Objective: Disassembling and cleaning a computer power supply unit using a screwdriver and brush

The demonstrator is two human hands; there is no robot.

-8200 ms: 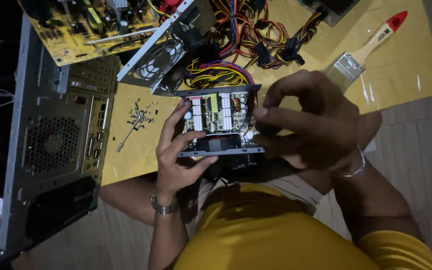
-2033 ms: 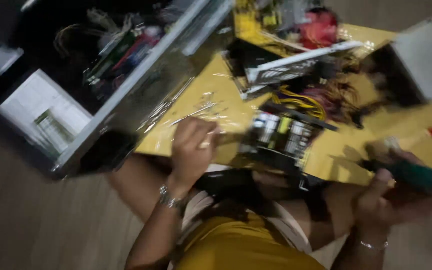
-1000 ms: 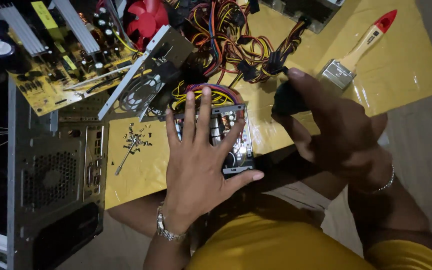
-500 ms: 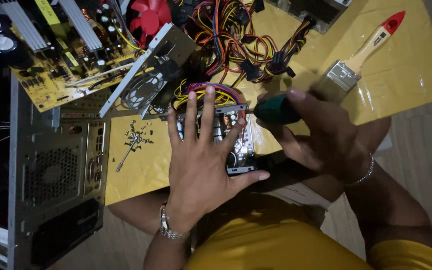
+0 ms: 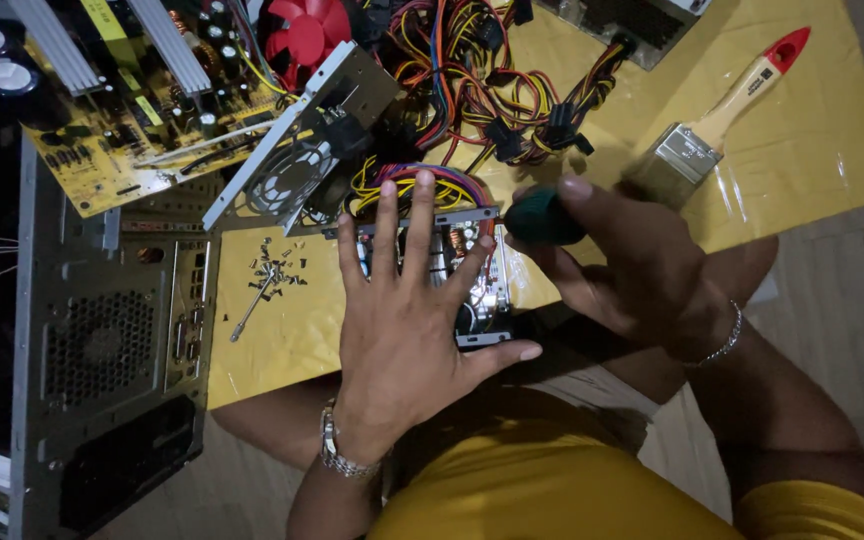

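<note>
My left hand [image 5: 407,320] lies flat with its fingers spread on top of an opened power supply unit [image 5: 482,290] that rests at the near edge of a yellow mat [image 5: 812,150]. My right hand [image 5: 632,265] grips a screwdriver with a dark green handle [image 5: 542,218]. Its tip points at the unit's upper right corner, by the metal rim. Bundled yellow, purple and orange wires [image 5: 422,185] come out of the unit's far side.
A grey computer case [image 5: 102,350] lies open at the left. A yellow circuit board [image 5: 122,110], a red fan [image 5: 307,35] and a metal fan bracket [image 5: 297,150] sit at the back. Loose screws [image 5: 272,275] lie on the mat. A paintbrush [image 5: 722,110] rests at the right.
My left hand went from holding the unit up to pressing flat on it. My right hand picked up the green-handled screwdriver and brought it to the unit's corner.
</note>
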